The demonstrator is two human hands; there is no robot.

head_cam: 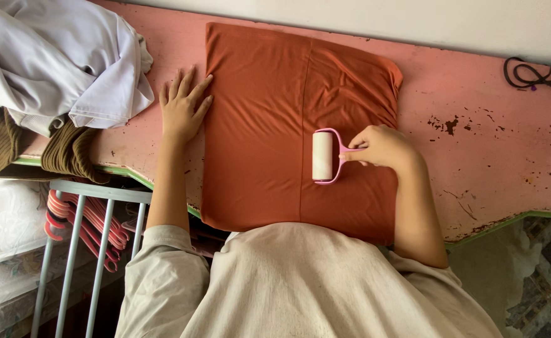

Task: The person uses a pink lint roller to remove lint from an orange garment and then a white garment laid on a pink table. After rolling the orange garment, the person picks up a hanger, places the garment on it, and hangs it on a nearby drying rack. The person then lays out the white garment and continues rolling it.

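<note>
Head view: right hand (383, 146) fingers gripping lint roller (323, 156); left hand (183, 107) flat, fingers spread, pinning rust cloth (263, 125). Best: keep cloth taut, straight even strokes.

You are in a home laundry or clothes-care corner. At your twelve o'clock runs a worn pink counter (488, 144) with chipped paint, at ten o'clock lies a heap of white and olive garments (50, 69), and at eight o'clock pink hangers (93, 225) crowd a grey metal rack (75, 250), with patterned floor tiles (545, 269) at four o'clock.
</note>
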